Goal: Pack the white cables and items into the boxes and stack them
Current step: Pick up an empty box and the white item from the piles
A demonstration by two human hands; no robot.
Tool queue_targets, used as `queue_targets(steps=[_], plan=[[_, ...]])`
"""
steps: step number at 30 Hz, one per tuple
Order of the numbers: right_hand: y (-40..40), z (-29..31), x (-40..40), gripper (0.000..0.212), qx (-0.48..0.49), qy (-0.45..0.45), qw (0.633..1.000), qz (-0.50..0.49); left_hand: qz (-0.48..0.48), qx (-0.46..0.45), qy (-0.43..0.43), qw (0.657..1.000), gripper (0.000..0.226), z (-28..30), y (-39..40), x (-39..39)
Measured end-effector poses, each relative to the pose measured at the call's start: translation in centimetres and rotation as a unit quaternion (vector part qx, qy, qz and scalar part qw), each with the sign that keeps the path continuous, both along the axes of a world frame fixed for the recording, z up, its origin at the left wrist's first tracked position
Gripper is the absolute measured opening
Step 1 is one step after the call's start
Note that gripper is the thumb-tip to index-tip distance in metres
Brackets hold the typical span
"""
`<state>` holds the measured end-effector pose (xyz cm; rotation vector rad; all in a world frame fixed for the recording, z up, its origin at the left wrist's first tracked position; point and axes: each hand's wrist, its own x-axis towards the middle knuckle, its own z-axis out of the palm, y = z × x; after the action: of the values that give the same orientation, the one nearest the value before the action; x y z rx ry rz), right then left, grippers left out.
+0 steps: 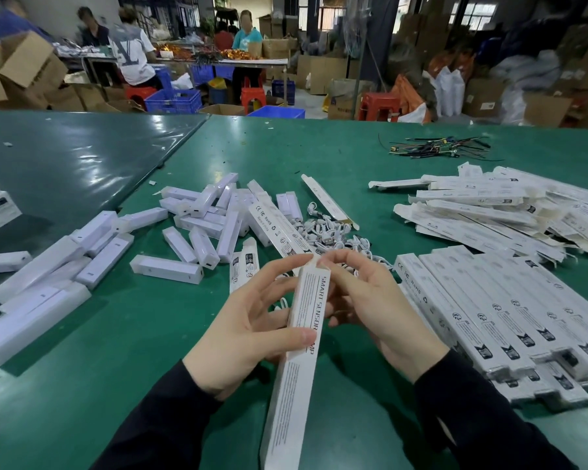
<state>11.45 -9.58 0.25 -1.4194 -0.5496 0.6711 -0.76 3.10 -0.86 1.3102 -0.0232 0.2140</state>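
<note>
Left hand (248, 334) grips mid-length a long, light, crushable smart sensor lamp box (297, 354), right hand (370, 307) pinching its far end flap; best held by stiff edges.

Near-left mat (123, 334): bare green — open passage.
Ahead: loose white lamps (197, 228) and cable heap (336, 232) block.
Right: stacked boxes (496, 313) and flat cartons (496, 212) crowd the edge.
</note>
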Motion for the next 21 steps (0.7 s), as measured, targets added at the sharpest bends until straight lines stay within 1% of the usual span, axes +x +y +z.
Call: queue_targets(steps=[3,6,9,12,15,19,21], plan=[[-0.1,0.0,0.1,0.013,-0.02,0.022,0.999,-0.015,0.007,-0.001,0.004,1.0,0.064,-0.1,-0.1,0.1],[-0.1,0.3,-0.1,0.007,-0.032,-0.022,0.999,-0.004,0.013,-0.003,0.012,1.0,0.055,0.0,-0.1,0.1],[-0.1,0.3,0.3,0.002,-0.025,-0.05,0.998,-0.034,0.009,-0.014,0.02,1.0,0.053,0.2,-0.2,0.1],[-0.2,0.3,0.7,0.008,-0.047,-0.014,0.999,-0.014,-0.007,-0.02,0.03,0.999,0.054,0.4,-0.3,0.0],[-0.1,0.2,0.6,0.007,-0.04,0.044,0.998,0.018,-0.018,-0.022,0.041,0.999,0.054,0.5,-0.6,-0.1],[0.0,0.1,0.6,0.007,-0.036,0.04,0.999,0.0,-0.009,-0.009,0.053,0.999,0.051,0.8,-0.9,-0.1],[0.0,0.3,0.6,0.011,-0.036,0.047,0.998,0.003,-0.001,-0.012,0.056,0.998,0.049,1.0,-0.8,-0.2]])
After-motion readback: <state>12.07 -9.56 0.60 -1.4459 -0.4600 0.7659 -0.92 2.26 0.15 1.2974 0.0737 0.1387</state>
